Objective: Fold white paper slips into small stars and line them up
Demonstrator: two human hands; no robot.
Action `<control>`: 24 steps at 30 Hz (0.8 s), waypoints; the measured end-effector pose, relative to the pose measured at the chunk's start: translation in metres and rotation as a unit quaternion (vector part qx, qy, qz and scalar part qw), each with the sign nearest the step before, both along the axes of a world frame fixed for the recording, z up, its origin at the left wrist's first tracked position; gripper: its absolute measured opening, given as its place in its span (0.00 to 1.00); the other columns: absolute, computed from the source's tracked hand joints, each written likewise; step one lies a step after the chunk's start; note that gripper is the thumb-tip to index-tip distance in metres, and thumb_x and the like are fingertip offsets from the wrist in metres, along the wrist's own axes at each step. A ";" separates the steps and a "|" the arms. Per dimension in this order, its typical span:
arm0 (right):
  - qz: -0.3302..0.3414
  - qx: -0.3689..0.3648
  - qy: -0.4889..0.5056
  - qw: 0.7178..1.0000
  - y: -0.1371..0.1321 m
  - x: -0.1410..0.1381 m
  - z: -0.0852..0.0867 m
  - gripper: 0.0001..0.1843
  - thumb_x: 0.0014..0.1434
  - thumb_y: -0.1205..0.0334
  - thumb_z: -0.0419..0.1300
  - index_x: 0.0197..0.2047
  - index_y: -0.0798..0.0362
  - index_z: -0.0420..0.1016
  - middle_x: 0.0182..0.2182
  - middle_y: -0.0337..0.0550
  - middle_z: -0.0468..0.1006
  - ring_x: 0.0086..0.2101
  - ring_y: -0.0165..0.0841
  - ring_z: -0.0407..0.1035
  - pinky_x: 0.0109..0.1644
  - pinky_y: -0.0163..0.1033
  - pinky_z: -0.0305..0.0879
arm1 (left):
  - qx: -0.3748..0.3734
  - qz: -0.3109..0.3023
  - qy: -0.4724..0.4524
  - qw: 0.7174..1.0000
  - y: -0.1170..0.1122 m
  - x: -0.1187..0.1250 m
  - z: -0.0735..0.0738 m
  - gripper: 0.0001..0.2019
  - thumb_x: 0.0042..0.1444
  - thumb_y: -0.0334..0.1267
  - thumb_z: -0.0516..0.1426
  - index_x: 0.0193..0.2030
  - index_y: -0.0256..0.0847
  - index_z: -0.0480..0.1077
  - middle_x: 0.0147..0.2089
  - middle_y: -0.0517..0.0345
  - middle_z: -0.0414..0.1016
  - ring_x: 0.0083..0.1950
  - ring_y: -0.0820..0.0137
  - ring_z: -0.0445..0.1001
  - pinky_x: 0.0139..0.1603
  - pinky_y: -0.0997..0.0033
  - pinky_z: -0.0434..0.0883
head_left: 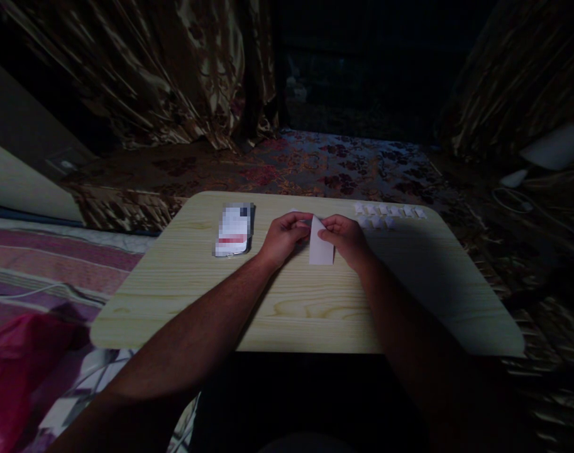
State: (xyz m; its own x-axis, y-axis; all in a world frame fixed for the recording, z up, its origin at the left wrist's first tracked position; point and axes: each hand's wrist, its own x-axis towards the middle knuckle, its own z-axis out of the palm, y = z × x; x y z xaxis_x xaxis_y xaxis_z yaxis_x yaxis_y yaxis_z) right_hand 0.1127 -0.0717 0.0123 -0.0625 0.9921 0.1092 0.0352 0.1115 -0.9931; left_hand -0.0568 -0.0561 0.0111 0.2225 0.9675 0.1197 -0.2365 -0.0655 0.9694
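Note:
A folded piece of white paper (320,250) with a pointed top stands between my hands over the middle of the table. My right hand (346,238) pinches its right side, thumb across the front face. At its upper left edge, my left hand (287,236) has thumb and fingers closed together on the paper. Part of another white piece (293,210) shows just behind my left hand. Several small folded white paper pieces (394,212) lie in two rows at the table's far right, beyond my right hand.
On the left of the light wooden table (315,327) lies a phone (233,229), partly pixelated. A striped bed (70,267) with a pink bag (22,371) is at the left. Behind the table are a flowered cover (315,157) and curtains (220,69); a white lamp (557,148) stands right.

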 end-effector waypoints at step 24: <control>-0.039 0.011 -0.003 0.999 0.000 0.001 0.003 0.11 0.45 0.61 0.65 0.34 0.53 0.73 0.27 0.39 0.80 0.26 0.32 0.72 0.30 0.35 0.64 | -0.013 -0.022 0.015 1.000 -0.003 0.003 -0.001 0.14 0.41 0.29 0.64 0.38 0.34 0.78 0.26 0.59 0.77 0.25 0.77 0.68 0.29 0.76 0.64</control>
State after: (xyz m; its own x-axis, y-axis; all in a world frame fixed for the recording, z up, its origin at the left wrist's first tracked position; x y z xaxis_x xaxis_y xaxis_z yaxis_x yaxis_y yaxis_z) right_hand 0.1133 -0.0721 0.0151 0.0148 0.9914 0.1302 0.0514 0.1293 -0.9903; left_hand -0.0537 -0.0589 0.0105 0.2682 0.9593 0.0882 -0.2103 -0.0310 0.9771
